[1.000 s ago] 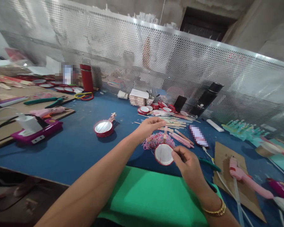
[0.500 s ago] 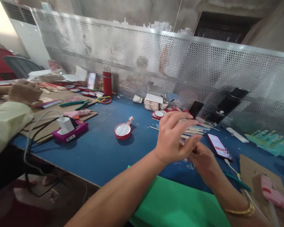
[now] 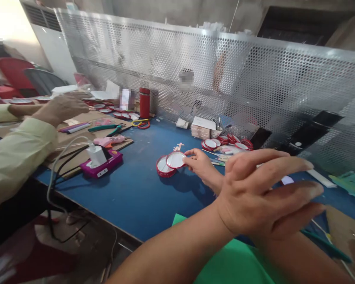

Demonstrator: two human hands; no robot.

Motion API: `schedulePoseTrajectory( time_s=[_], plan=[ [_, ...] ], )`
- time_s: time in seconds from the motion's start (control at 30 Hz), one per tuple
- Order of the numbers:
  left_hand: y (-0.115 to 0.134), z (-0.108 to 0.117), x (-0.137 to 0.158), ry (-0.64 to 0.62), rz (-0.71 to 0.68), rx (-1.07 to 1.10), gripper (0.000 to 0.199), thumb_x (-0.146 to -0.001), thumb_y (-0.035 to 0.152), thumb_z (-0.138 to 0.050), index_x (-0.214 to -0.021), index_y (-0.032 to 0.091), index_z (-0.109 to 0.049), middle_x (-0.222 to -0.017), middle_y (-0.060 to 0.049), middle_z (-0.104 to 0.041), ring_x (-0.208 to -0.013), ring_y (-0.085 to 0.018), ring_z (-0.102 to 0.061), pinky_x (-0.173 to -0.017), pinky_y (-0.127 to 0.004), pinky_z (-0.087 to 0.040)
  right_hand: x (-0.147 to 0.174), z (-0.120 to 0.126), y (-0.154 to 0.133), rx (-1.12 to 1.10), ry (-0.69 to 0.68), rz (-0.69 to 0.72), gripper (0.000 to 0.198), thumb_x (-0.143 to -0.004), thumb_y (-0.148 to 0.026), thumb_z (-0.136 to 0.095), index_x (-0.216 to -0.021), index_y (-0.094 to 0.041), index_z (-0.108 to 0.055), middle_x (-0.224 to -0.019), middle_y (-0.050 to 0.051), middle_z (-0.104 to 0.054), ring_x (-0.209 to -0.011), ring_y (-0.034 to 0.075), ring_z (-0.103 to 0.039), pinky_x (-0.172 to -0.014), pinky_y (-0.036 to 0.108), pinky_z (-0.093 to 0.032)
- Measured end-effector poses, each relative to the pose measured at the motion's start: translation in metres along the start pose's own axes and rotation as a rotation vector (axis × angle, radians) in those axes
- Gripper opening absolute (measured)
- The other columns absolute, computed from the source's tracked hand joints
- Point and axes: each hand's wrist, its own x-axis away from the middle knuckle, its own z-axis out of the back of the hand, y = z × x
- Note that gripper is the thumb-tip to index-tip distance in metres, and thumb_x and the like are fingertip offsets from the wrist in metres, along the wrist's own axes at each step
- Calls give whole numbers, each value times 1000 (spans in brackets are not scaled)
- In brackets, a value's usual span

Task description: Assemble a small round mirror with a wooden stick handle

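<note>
My right hand [image 3: 202, 167] reaches leftward under my left wrist, so my forearms cross. Its thumb and fingers pinch the edge of a thin round white disc with a red rim [image 3: 176, 160]. This disc overlaps a small banjo-shaped craft [image 3: 165, 170] on the blue table; whether they touch I cannot tell. The craft has a red band, a white face and a small stick neck [image 3: 179, 147]. Closer to the camera, my left hand [image 3: 263, 189] is raised with its fingers stretched to the right, and nothing shows in it.
Red-rimmed discs [image 3: 210, 144] lie in a pile by the perforated metal screen [image 3: 165, 71]. A purple power strip [image 3: 103, 169], a pink glue gun [image 3: 109, 141] and green pliers [image 3: 105, 128] lie left, near another person's sleeved arm [image 3: 26, 154]. A red bottle [image 3: 144, 103] stands behind.
My right hand has swung left, bringing the disc over the banjo-shaped craft. My left hand has come nearer the camera and further right. The view has shifted slightly.
</note>
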Motion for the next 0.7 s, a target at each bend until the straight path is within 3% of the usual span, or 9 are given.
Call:
schedulePoseTrajectory(
  time_s=[0.1,0.3,0.53,0.7],
  plan=[
    [1,1,0,4,38,18,18,-85,38,-52,-92,28,-66,-119,7,-59,-114,-17,-52,-99,-39,-46,-10,-13,2,-120,-112,-10,23,-67,-30,-61,-87,-20,-54,-58,-6,-55,-46,8,-48,-44,20,-37],
    [0,2,-4,-34,33,45,16,-81,39,-57,-86,26,-65,-117,3,-58,-116,-23,-53,-98,-40,-50,-10,-31,10,-22,-103,49,21,-69,-31,-59,-86,-20,-53,-59,-6,-57,-47,9,-51,-46,22,-39],
    [-1,1,-3,-59,86,23,19,-83,37,-52,-81,27,-68,-116,6,-61,-116,-22,-53,-99,-41,-48,-3,-29,11,149,39,124,15,-70,-31,-58,-78,-20,-53,-68,-2,-60,-60,12,-56,-56,24,-43],
    [-7,-4,-1,-66,50,57,10,-76,36,-62,-81,30,-67,-117,4,-62,-114,-24,-53,-97,-42,-49,1,-29,12,214,105,156,13,-71,-32,-56,-76,-20,-53,-67,-1,-59,-62,13,-55,-59,25,-43]
  ],
)
